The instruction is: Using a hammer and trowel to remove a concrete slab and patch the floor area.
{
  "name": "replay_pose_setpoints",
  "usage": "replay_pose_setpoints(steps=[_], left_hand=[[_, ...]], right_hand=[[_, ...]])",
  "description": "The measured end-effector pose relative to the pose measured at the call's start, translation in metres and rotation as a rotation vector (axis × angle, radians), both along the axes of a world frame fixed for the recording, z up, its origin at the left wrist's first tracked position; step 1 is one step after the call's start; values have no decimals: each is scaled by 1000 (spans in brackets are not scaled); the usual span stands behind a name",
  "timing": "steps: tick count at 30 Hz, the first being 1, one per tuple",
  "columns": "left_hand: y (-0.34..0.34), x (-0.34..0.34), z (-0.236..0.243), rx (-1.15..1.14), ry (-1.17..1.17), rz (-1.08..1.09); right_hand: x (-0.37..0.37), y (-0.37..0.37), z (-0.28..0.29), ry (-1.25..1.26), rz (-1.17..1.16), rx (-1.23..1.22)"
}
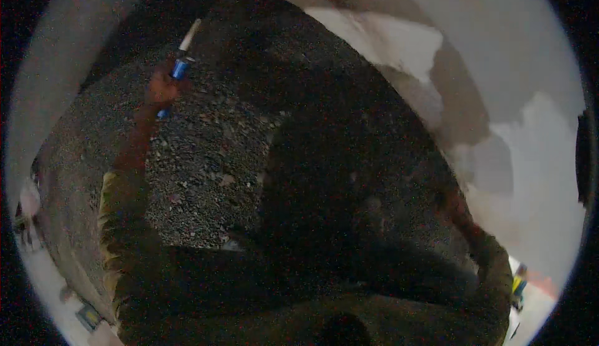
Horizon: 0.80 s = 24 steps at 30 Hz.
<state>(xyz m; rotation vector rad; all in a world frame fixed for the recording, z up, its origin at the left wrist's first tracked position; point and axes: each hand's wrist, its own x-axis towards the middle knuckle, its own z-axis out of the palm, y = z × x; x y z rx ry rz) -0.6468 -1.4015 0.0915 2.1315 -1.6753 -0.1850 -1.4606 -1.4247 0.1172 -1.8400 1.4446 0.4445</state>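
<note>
My left hand is wrapped around a blue tool with a long pale upper part, held up at the upper left over dark, gravelly ground. The blue end shows again below my fist. My right hand is in deep shadow at the right, near the border between the dark ground and the pale surface beside it; its fingers and anything in them are too dark to make out.
A pale, mottled surface curves along the right. A small yellow and dark object lies at the lower right. At the lower left edge are small items on a pale strip. My shadowed lower body fills the bottom.
</note>
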Motion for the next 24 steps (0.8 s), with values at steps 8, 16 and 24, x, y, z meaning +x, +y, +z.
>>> replay_pose_setpoints(steps=[8, 16, 24], left_hand=[[-24, -120, 26, 189, 973, -245], [-17, -362, 67, 361, 1412, -107], [-33, -462, 59, 224, 1477, -172]], right_hand=[[-29, 26, 22, -47, -115, 46], [90, -59, 11, 19, 256, -181], [165, -130, 10, -1015, -261, 1225]])
